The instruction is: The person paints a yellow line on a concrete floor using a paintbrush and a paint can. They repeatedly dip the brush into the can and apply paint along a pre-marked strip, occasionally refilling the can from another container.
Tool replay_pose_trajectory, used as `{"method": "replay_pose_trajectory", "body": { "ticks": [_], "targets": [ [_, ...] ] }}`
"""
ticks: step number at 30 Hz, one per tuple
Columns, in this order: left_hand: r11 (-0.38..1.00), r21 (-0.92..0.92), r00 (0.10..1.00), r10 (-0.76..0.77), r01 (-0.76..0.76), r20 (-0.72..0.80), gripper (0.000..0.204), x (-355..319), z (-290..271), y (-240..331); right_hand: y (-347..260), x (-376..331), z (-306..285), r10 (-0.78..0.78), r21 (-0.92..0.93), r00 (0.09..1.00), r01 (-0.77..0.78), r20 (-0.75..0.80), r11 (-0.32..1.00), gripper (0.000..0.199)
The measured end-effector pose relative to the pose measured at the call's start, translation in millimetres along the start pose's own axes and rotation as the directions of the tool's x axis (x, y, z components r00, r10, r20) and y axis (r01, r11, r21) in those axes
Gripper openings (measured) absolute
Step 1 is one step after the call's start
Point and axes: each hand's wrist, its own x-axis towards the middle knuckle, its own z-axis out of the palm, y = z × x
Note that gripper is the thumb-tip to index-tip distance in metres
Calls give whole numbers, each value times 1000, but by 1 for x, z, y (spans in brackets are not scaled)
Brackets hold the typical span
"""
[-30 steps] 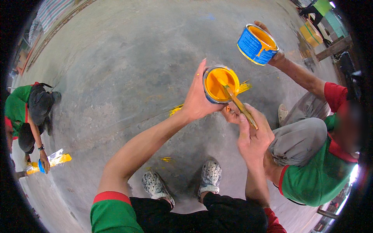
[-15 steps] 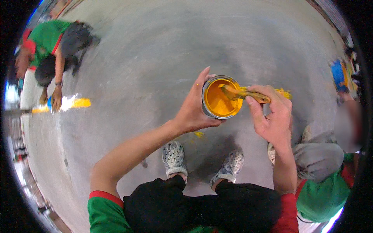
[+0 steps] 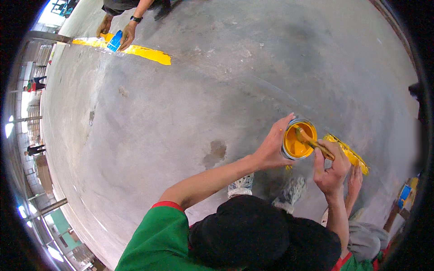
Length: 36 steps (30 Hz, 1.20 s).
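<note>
A round metal can (image 3: pixel 286 147), its inside coated with yellow-orange paint, is gripped from its left side by my left hand (image 3: pixel 270 147). Fingers of my right hand (image 3: pixel 333 171) pinch the wooden handle of a paintbrush (image 3: pixel 326 151). The brush's head dips into the can, at a tilt, with its tip inside near the paint. Beyond my right hand a yellow strip (image 3: pixel 357 161) lies on the grey floor. Another person's hand (image 3: pixel 354 180) reaches to that strip's near end. My shoes, partly hidden by my knees, stand below the can.
At the far left a person's hands (image 3: pixel 128 36) hold a blue object (image 3: pixel 115 41) over a long yellow strip (image 3: pixel 151 55). Someone crouches close on my right, with grey trousers (image 3: pixel 367 241). Another blue object (image 3: pixel 406 193) is at the right edge. A dark stain (image 3: pixel 215 153) marks the floor.
My view has swung left, so my hands and the can sit further right. The brush stays in the can. The neighbour's hand now shows at the right strip.
</note>
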Motion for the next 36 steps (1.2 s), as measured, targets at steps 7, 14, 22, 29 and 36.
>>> {"method": "replay_pose_trajectory", "body": {
  "ticks": [7, 14, 22, 29, 36],
  "targets": [
    [999, 41, 999, 12, -11, -31, 131, 1, -22, -17, -2, 26, 18, -24, 53, 1000, 24, -1, 998, 18],
    [992, 32, 966, -108, 119, -236, 129, -5, -64, -27, -9, 70, 60, -180, 220, 980, 157, 88, 963, 15],
    [929, 242, 935, -206, 279, -287, 138, 26, -128, 16, -28, 132, 64, -399, 423, 913, 330, 82, 843, 13],
    [907, 346, 943, -134, 240, -304, 136, 51, -197, 59, -69, 190, 58, -501, 505, 865, 436, -8, 745, 11],
    [899, 360, 942, -139, 249, -306, 141, 60, -239, 8, -66, 220, 114, -175, 741, 984, 103, 20, 663, 11]
  ]
}}
